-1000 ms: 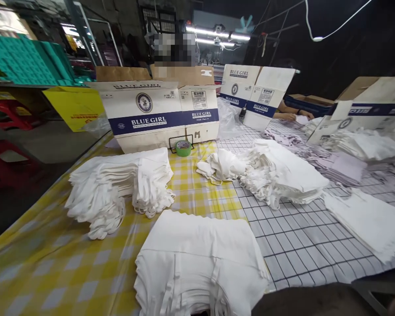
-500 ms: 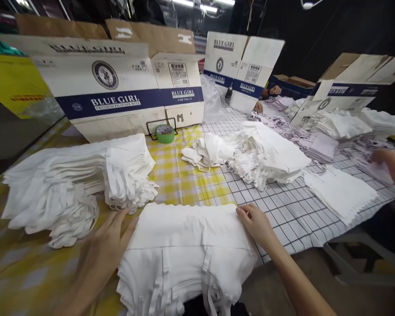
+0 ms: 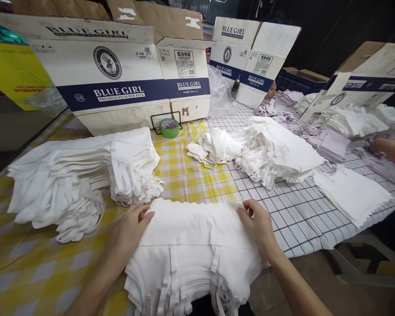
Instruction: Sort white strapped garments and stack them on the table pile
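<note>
A stack of white strapped tops (image 3: 191,228) lies in front of me, its straps hanging over the near table edge. My left hand (image 3: 131,226) pinches the far left corner of the uppermost top between thumb and fingers. At the far right corner, my right hand (image 3: 257,224) pinches the same top's hem. Left of the stack rests a folded pile of white tops (image 3: 85,171) with bunched straps. Beyond my right hand lies another heap of white tops (image 3: 276,147), with a crumpled white piece (image 3: 222,147) at its left.
Opened BLUE GIRL cartons (image 3: 128,74) stand along the back. A green tape roll (image 3: 169,128) sits by a black wire stand. Flat white garments (image 3: 353,193) and lilac garments (image 3: 329,142) lie to the right, where another person's hand (image 3: 390,151) reaches in.
My left hand has moved right onto the stack's far left corner and closed on the hem. My right hand stays at the right corner. The view has shifted slightly.
</note>
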Demonstrator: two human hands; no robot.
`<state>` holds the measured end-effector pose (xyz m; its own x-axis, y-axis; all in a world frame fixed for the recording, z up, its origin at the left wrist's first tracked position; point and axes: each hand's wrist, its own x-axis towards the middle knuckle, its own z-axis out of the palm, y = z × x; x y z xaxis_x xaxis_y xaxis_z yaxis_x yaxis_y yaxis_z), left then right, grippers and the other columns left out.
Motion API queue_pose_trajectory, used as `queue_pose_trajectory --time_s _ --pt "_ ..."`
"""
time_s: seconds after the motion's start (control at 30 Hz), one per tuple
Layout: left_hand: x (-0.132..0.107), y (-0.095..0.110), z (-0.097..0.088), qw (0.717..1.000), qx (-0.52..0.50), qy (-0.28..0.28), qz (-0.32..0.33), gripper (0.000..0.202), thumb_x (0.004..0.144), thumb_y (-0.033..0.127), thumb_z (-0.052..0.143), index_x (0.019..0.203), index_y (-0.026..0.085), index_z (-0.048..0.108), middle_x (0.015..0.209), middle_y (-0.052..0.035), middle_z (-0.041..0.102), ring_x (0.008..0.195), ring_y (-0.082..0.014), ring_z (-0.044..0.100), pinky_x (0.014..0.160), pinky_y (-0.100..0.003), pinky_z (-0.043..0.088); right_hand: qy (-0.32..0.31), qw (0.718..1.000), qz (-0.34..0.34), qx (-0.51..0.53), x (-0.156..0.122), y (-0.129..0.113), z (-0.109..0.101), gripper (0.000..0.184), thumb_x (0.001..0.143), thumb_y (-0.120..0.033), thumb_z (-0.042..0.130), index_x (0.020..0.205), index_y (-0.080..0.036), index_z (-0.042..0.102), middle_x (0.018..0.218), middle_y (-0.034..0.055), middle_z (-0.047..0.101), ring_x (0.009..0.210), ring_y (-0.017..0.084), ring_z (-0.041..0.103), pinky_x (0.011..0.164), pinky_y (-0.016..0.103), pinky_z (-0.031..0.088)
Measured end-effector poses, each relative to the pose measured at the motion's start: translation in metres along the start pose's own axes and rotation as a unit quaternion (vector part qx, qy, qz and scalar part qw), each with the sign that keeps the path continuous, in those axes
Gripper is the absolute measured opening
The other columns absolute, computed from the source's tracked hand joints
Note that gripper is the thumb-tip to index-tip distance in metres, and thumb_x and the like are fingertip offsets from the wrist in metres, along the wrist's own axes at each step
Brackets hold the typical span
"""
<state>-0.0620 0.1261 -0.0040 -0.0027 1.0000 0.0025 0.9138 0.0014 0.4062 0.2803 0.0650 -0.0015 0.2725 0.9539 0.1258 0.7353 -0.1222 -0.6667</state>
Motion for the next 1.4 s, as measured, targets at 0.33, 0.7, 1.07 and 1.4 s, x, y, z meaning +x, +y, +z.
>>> queue_pose_trajectory --time_s 0.33,0.7,1.07,1.4 --pt "0.013 -0.008 0.002 0.992 -0.088 -0.065 -0.067 0.034 0.070 0.050 0.056 0.084 0.020 0.063 0.055 0.0061 0.044 0.052 -0.0122 0.046 0.050 -0.023 0.031 -0.021 0.995 0.055 0.077 0.001 0.003 -0.006 0.020 0.085 -0.037 0.048 0.081 -0.020 0.055 0.069 -0.0012 0.052 0.061 0.013 0.043 0.059 0.026 0.038" --pt "-0.027 -0.019 -0.012 0.992 -0.109 0.047 -0.045 0.027 0.079 0.042 0.051 0.095 0.021 0.059 0.083 -0.0002 0.063 0.068 -0.0149 0.057 0.065 -0.025 0.044 -0.005 0.990 -0.139 0.002 -0.042 -0.006 -0.023 0.016 0.088 -0.022 0.049 0.102 -0.022 0.055 0.093 0.0063 0.056 0.085 0.019 0.054 0.074 0.033 0.046" --pt "-0.132 0.033 0.024 0.962 0.014 0.101 0.251 0.041 0.077 0.038 0.060 0.114 0.021 0.055 0.096 -0.0068 0.060 0.086 -0.0202 0.060 0.073 -0.029 0.048 -0.121 0.951 -0.280 -0.051 -0.087 -0.033 -0.008 0.030 0.087 -0.012 0.046 0.115 -0.022 0.052 0.096 0.0087 0.058 0.081 0.020 0.053 0.067 0.035 0.045" --pt "-0.140 0.039 0.021 0.959 0.039 0.065 0.272 0.019 0.080 0.036 0.056 0.094 0.023 0.059 0.091 -0.0068 0.061 0.080 -0.0197 0.062 0.063 -0.028 0.048 -0.268 0.875 -0.353 -0.194 -0.099 -0.055 0.002 0.021 0.079 -0.006 0.052 0.097 -0.017 0.055 0.114 0.0083 0.054 0.098 0.024 0.047 0.078 0.039 0.045"
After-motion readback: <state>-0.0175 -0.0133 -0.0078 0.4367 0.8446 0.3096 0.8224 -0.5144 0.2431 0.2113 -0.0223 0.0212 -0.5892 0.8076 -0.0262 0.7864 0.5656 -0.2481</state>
